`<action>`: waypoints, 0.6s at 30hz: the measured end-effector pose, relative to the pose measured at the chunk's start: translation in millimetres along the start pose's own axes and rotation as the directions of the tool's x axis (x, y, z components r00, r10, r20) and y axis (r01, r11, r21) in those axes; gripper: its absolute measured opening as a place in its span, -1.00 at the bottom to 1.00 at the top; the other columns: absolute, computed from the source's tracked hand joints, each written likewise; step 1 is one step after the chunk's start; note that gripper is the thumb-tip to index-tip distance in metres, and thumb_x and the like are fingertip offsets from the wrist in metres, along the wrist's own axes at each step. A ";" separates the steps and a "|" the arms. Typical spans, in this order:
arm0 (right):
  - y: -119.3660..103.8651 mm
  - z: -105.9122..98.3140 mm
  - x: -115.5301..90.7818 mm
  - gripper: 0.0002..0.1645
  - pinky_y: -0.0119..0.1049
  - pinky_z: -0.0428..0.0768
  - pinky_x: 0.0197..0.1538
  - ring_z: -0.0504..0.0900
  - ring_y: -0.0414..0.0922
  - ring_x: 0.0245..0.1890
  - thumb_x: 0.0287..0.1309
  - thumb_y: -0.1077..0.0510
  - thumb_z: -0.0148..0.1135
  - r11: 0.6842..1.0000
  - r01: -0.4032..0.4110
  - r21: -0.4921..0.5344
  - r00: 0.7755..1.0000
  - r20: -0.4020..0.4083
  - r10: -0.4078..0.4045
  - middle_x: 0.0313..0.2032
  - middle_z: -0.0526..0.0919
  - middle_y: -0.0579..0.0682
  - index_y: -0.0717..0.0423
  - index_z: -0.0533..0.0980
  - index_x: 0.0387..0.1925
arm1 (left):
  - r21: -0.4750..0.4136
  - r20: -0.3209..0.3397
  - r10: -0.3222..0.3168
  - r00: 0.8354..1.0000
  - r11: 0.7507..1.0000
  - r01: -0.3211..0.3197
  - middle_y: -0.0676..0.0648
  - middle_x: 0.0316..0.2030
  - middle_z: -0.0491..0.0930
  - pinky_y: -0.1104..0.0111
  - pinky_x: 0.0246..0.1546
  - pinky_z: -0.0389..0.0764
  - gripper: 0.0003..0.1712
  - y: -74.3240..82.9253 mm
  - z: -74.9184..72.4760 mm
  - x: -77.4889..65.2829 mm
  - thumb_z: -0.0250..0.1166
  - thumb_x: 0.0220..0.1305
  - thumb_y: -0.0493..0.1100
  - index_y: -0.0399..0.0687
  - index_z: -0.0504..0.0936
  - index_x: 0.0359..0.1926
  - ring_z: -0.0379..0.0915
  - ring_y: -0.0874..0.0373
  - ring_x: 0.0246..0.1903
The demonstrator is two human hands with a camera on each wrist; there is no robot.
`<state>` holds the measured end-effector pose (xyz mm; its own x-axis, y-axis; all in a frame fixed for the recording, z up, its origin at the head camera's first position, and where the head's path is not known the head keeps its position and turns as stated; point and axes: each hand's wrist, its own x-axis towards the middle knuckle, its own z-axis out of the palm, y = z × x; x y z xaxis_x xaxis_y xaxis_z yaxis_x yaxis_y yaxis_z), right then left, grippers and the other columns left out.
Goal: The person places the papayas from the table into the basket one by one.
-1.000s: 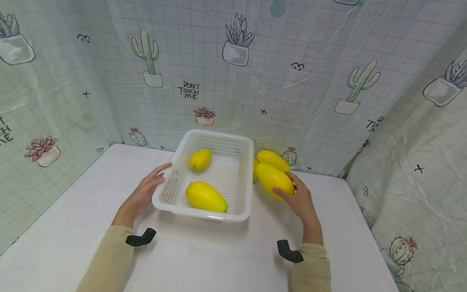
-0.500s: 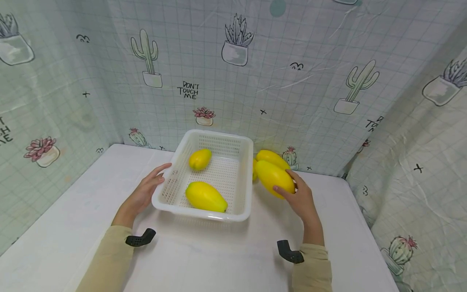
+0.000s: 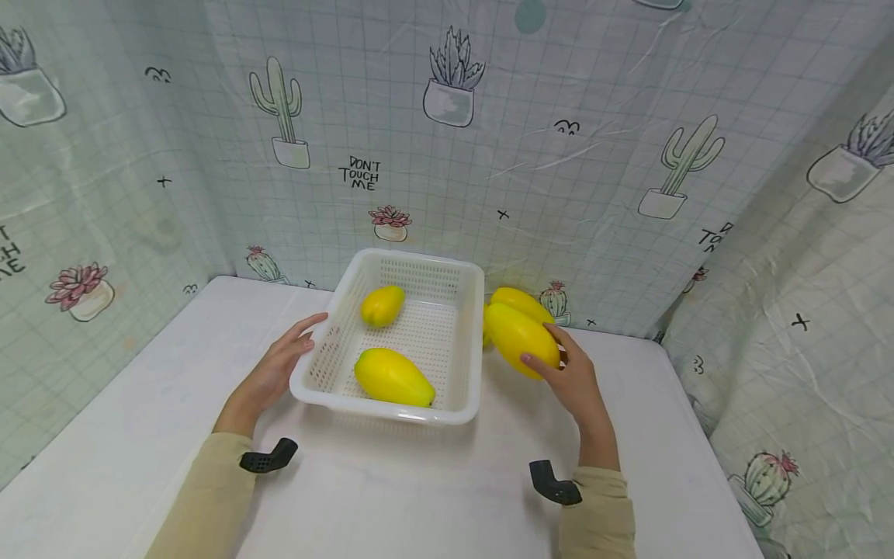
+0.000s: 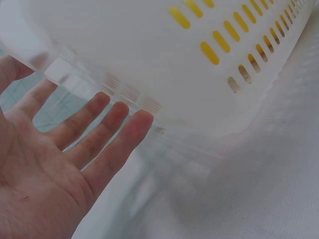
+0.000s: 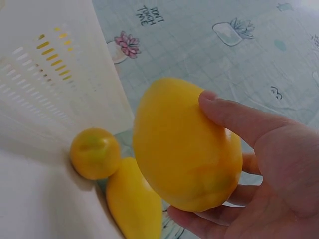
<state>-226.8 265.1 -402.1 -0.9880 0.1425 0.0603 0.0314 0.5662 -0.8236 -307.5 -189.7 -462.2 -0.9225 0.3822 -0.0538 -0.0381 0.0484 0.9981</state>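
Note:
My right hand [image 3: 574, 380] grips a large yellow papaya [image 3: 522, 338] by its near end, thumb on one side and fingers curled round the other. The right wrist view shows this papaya [image 5: 184, 144] held above two other yellow fruits. My left hand [image 3: 268, 376] rests at the left side of a white plastic basket [image 3: 472, 349], and its straight fingers [image 4: 137, 127] lie against the wall in the left wrist view. Inside the basket, one papaya [image 3: 394, 378] lies at the front and a smaller yellow fruit [image 3: 382, 306] at the back left.
Right of the basket, a yellow fruit [image 3: 522, 300] lies near the back cloth [image 3: 594, 256], partly behind the held papaya. Another yellow fruit [image 5: 94, 154] sits close against the basket wall. The white table [image 3: 391, 497] extends in front, with patterned cloth around its sides.
The held papaya has shifted slightly left and up, closer to the basket, with my right hand. My left hand and the basket stay in place.

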 end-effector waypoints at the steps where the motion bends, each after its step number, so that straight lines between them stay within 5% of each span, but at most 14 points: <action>1: -0.7 0.1 -0.2 -0.05 -0.05 0.50 0.06 0.40 0.02 0.09 -0.12 -0.39 0.21 1.000 0.000 0.005 1.000 0.000 0.000 0.27 0.27 -0.05 -0.34 0.11 0.32 | 0.002 0.003 0.005 1.000 1.000 -0.005 0.03 0.38 0.06 0.36 0.06 0.43 -0.46 0.2 0.1 -0.2 -0.12 0.38 0.05 0.43 0.05 0.35 0.25 0.21 0.19; 18: -4.5 5.4 0.4 -0.09 -0.07 0.51 0.06 0.42 -0.02 0.08 -0.11 -0.38 0.21 0.999 0.014 0.039 0.999 0.029 -0.015 0.24 0.30 -0.08 -0.35 0.14 0.30 | -0.025 0.011 0.008 1.000 1.000 -0.008 -0.01 0.38 0.05 0.37 0.02 0.47 -0.45 1.7 0.2 0.6 -0.12 0.38 0.05 0.38 0.03 0.36 0.27 0.19 0.18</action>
<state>-228.2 258.3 -401.4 -0.9923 0.1102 0.0560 0.0120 0.5363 -0.8439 -308.1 -189.3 -460.6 -0.9185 0.3928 -0.0459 -0.0403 0.0224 0.9989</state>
